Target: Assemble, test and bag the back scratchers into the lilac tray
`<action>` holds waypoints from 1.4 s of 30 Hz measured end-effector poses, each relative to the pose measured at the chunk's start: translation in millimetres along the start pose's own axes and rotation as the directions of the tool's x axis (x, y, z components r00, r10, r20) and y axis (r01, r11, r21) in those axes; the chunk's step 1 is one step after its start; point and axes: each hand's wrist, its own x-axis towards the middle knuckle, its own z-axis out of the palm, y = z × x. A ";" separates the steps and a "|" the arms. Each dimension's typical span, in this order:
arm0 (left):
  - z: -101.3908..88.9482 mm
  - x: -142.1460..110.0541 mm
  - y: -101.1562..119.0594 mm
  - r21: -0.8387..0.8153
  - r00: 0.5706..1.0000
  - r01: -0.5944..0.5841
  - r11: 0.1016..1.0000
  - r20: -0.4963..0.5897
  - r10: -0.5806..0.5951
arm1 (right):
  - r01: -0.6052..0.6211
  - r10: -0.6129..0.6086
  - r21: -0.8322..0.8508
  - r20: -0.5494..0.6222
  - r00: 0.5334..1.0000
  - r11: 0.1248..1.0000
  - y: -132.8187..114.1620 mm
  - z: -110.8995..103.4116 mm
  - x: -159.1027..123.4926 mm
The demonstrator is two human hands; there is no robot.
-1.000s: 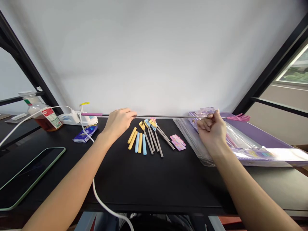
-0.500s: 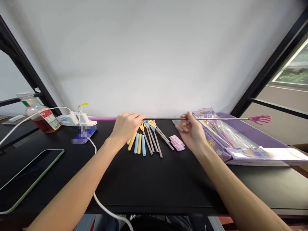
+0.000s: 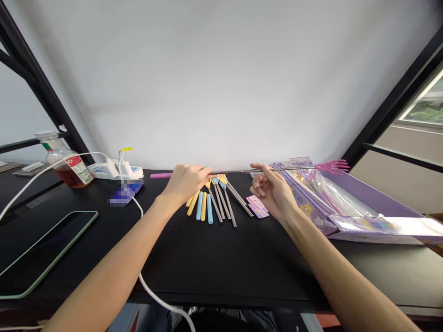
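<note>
Two bare hands of mine hold one long back scratcher nearly level above the black desk, its thin silver metal rod running crosswise before me. My left hand is palm down, the fingers closed over the rod where the pink tube-shaped grip meets it, so most of that grip sticks out to my left. My right hand is turned palm inward; its thumb and forefinger pinch the rod farther along, while the other fingers curl loosely beneath. Beyond this pinch the rod ends in a pink hand-shaped head, which shows in front of an open purple cardboard box holding clear plastic wrappers; I cannot tell whether it touches them.

Below the rod, between my hands, several short silver rods with yellow, blue and pink hand-shaped heads lie fanned on the desk. Just left of them is a row of yellow and blue tubes, partly hidden by my left hand. Small pink printed cards lie near my right hand. Far left are a green-edged dark phone and a glass bottle of reddish-brown liquid.
</note>
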 end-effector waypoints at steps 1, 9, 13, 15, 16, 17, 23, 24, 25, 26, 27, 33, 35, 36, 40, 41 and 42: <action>-1.2 -1.1 -2.7 -0.011 1.000 0.019 1.000 0.001 -0.019 | 0.015 -0.014 0.016 -0.032 0.999 1.000 -1.1 -1.6 0.7; -8.6 -12.5 -37.8 -0.173 0.996 0.076 0.982 0.049 -0.069 | 0.122 -0.115 0.014 -0.253 0.961 0.992 -14.0 -29.8 7.5; -1.9 -2.2 -11.4 -0.171 1.000 -0.025 0.985 0.002 0.026 | -0.063 0.064 -0.118 0.008 0.998 0.991 5.0 -4.6 -2.8; 1.0 2.4 -0.6 -0.148 0.999 -0.034 0.988 -0.006 0.034 | -0.141 0.155 -0.116 0.127 0.980 0.983 10.3 5.6 -4.7; 1.9 3.4 1.5 -0.143 0.999 -0.027 0.989 -0.021 0.024 | -0.142 0.153 -0.093 0.125 0.980 0.986 10.5 7.4 -4.1; 2.4 3.5 1.4 -0.142 0.999 -0.015 0.990 -0.036 0.010 | -0.120 0.125 -0.055 0.086 0.988 0.991 9.5 6.9 -2.6; 3.0 -2.4 -9.1 -0.167 0.998 0.021 0.986 -0.055 -0.030 | 0.027 -0.014 0.095 -0.133 0.991 0.995 3.0 -9.2 5.1; 3.1 -2.6 -8.4 -0.173 0.998 0.026 0.985 -0.055 -0.036 | 0.002 0.010 0.113 -0.106 0.994 0.994 4.0 -9.2 4.7; 3.2 -2.6 -7.4 -0.183 0.997 0.033 0.983 -0.057 -0.044 | -0.022 0.033 0.130 -0.081 0.996 0.991 5.0 -8.4 4.3; 3.2 -2.6 -6.6 -0.197 0.997 0.042 0.979 -0.060 -0.054 | -0.039 0.049 0.144 -0.063 0.997 0.989 5.6 -7.3 4.0; 3.2 -2.7 -6.4 -0.213 0.996 0.048 0.976 -0.063 -0.063 | -0.045 0.055 0.160 -0.059 0.997 0.986 5.5 -6.6 4.0; 3.7 -5.7 -16.8 -0.262 0.995 0.067 0.963 -0.050 -0.083 | 0.143 -0.091 0.221 -0.231 0.969 0.965 -1.4 -14.4 9.9; 4.6 -5.3 -14.9 -0.262 0.996 0.064 0.963 -0.045 -0.079 | 0.162 -0.129 0.137 -0.223 0.966 0.977 2.1 -13.3 8.7; 5.1 -4.6 -11.4 -0.259 0.997 0.053 0.965 -0.048 -0.068 | 0.146 -0.126 0.086 -0.199 0.972 0.986 5.6 -10.3 6.9; 5.9 -0.7 10.7 -0.230 0.998 -0.006 0.973 -0.062 -0.009 | 0.030 -0.032 -0.037 -0.070 0.997 0.999 21.1 10.1 -2.8; 5.6 0.2 15.4 -0.224 0.998 -0.012 0.974 -0.060 -0.002 | 0.011 -0.014 -0.054 -0.043 0.999 0.998 22.8 14.1 -4.6; 5.1 0.9 18.8 -0.221 0.998 -0.013 0.975 -0.058 0.000 | 0.001 -0.003 -0.065 -0.025 1.000 0.998 23.2 16.6 -5.6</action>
